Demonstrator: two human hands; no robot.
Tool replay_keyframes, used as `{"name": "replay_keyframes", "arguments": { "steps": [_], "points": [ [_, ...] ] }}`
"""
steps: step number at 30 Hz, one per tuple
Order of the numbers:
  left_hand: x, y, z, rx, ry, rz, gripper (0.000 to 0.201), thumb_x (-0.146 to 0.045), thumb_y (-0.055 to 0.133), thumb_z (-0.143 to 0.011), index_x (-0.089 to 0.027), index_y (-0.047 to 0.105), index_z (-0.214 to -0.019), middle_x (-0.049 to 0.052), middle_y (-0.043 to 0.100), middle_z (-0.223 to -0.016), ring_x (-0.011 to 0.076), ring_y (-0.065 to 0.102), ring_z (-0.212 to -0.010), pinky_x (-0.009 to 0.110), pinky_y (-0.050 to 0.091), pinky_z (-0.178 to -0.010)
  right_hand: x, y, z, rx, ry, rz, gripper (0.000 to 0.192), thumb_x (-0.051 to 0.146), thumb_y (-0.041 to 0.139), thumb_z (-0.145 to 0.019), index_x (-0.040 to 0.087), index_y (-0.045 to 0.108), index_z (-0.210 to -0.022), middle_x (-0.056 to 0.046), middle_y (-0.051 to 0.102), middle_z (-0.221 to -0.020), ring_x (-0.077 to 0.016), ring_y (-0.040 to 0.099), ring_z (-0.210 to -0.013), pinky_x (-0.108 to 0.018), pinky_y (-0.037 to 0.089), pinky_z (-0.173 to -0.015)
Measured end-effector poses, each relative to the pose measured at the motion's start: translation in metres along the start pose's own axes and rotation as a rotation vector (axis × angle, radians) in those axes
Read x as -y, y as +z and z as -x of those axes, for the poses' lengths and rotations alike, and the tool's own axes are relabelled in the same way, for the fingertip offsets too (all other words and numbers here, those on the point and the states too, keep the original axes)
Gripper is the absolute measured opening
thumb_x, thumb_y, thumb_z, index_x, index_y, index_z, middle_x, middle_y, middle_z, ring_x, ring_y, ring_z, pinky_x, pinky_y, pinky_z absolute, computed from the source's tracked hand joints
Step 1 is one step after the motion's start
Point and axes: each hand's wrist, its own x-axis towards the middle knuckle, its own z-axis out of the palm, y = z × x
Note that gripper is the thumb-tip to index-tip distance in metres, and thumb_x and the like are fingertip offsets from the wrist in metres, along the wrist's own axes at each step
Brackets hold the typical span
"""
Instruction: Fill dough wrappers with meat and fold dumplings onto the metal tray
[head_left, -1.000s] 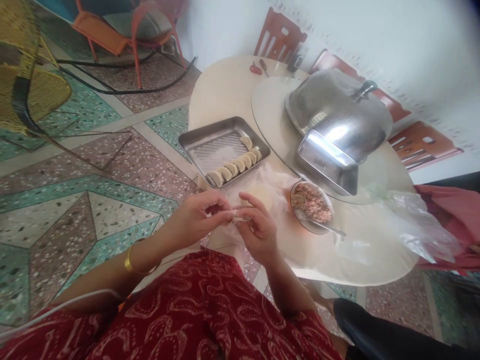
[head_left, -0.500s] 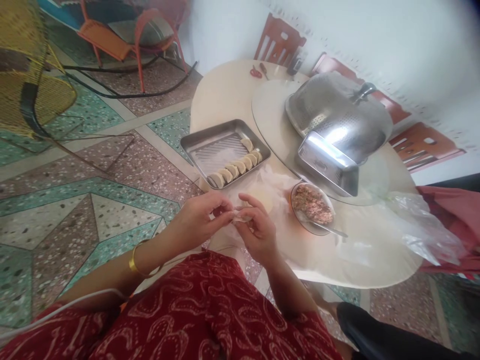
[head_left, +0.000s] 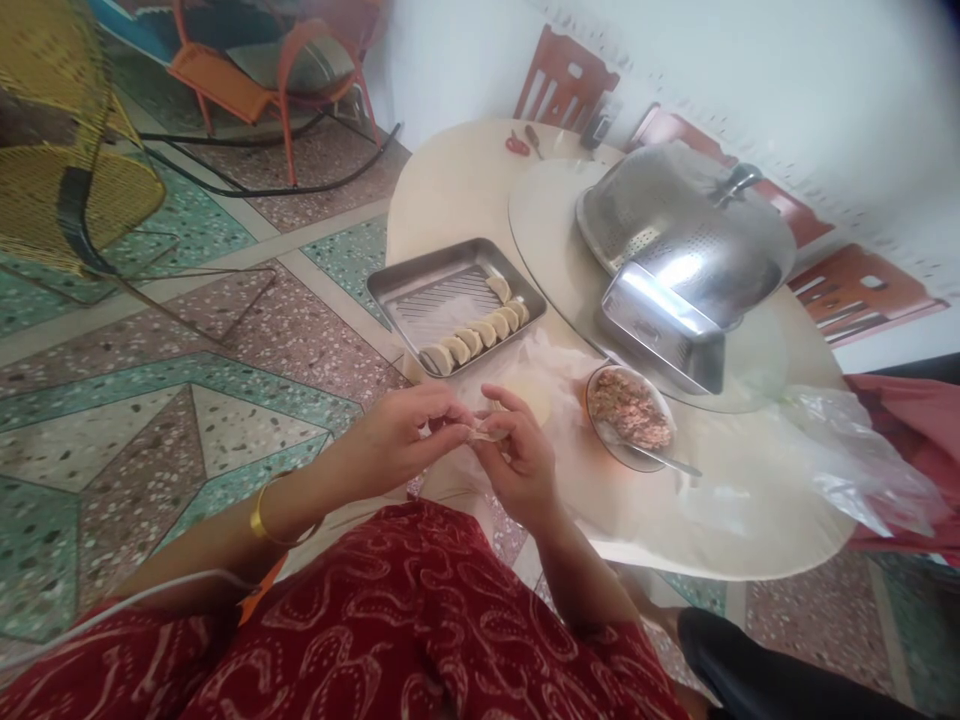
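Observation:
Both hands meet over my lap at the table's near edge, pinching one pale dumpling [head_left: 484, 432]. My left hand [head_left: 397, 440] grips its left end with thumb and fingers. My right hand [head_left: 521, 455] cradles it from the right. Just beyond my fingers lies a stack of round dumpling wrappers [head_left: 529, 392] on thin plastic. A bowl of minced meat filling [head_left: 628, 412] with a spoon [head_left: 660, 460] stands to the right. A steel tray [head_left: 409, 290] holds a row of several folded dumplings [head_left: 476, 333].
A round cream table [head_left: 465, 185] carries a glass turntable [head_left: 547, 230] with an upturned steel colander [head_left: 690, 245] and a second steel tray [head_left: 660, 325]. Crumpled clear plastic [head_left: 855, 450] lies at right. Red scissors [head_left: 516, 145] lie far back. Chairs stand around; terrazzo floor at left.
My fingers have shifted slightly along the dumpling's edge. The view has drifted a little; nothing on the table has moved.

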Motion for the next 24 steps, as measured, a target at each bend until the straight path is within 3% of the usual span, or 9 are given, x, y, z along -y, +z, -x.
{"name": "replay_keyframes", "arguments": {
  "steps": [5, 9, 12, 17, 21, 24],
  "points": [
    [-0.002, 0.003, 0.001, -0.081, -0.014, -0.12, 0.011, -0.024, 0.058, -0.09, -0.018, 0.063, -0.082, -0.002, 0.065, -0.074, 0.0099, 0.057, -0.066, 0.022, 0.042, -0.062, 0.003, 0.0, -0.002, 0.013, -0.015, 0.013, 0.006, 0.02, 0.06, -0.09, 0.024, 0.056, -0.09, -0.009, 0.069, -0.107, -0.0223, 0.06, -0.123, -0.032, 0.057, -0.079],
    [-0.004, 0.007, 0.002, -0.145, 0.033, -0.22, 0.015, -0.026, 0.056, -0.091, -0.018, 0.06, -0.078, -0.001, 0.064, -0.072, 0.0109, 0.056, -0.066, 0.024, 0.042, -0.064, 0.002, 0.002, 0.0, 0.012, 0.009, 0.008, 0.006, 0.022, 0.061, -0.09, 0.023, 0.056, -0.092, -0.012, 0.066, -0.119, -0.0219, 0.064, -0.118, -0.031, 0.057, -0.078],
    [-0.004, 0.006, 0.001, -0.104, -0.011, -0.122, 0.014, -0.024, 0.056, -0.089, -0.018, 0.061, -0.078, -0.002, 0.063, -0.071, 0.0097, 0.055, -0.063, 0.023, 0.041, -0.061, 0.002, 0.002, 0.002, 0.005, 0.026, 0.013, 0.012, 0.024, 0.062, -0.089, 0.023, 0.057, -0.1, -0.013, 0.062, -0.128, -0.0199, 0.067, -0.109, -0.028, 0.057, -0.074],
    [0.001, 0.003, -0.001, -0.021, -0.129, 0.113, 0.015, -0.024, 0.06, -0.086, -0.017, 0.063, -0.074, -0.002, 0.059, -0.067, 0.0084, 0.052, -0.06, 0.02, 0.04, -0.056, 0.004, 0.001, 0.001, 0.004, -0.006, 0.034, 0.016, 0.02, 0.063, -0.088, 0.024, 0.062, -0.104, -0.012, 0.063, -0.127, -0.0159, 0.071, -0.089, -0.025, 0.056, -0.065],
    [0.006, 0.003, -0.001, 0.017, -0.171, 0.212, 0.015, -0.026, 0.062, -0.085, -0.017, 0.063, -0.073, -0.002, 0.06, -0.068, 0.0086, 0.053, -0.062, 0.02, 0.042, -0.057, 0.003, 0.002, 0.0, -0.022, -0.045, 0.018, 0.014, 0.016, 0.063, -0.088, 0.024, 0.063, -0.1, -0.009, 0.068, -0.116, -0.0206, 0.065, -0.116, -0.028, 0.058, -0.077],
    [0.009, 0.004, -0.003, 0.069, -0.2, 0.29, 0.015, -0.027, 0.063, -0.085, -0.017, 0.063, -0.074, -0.002, 0.06, -0.068, 0.0085, 0.053, -0.062, 0.02, 0.042, -0.056, 0.003, 0.001, 0.0, -0.015, -0.052, 0.018, 0.013, 0.015, 0.063, -0.088, 0.025, 0.063, -0.096, -0.008, 0.07, -0.107, -0.021, 0.062, -0.121, -0.031, 0.058, -0.084]
  ]
}}
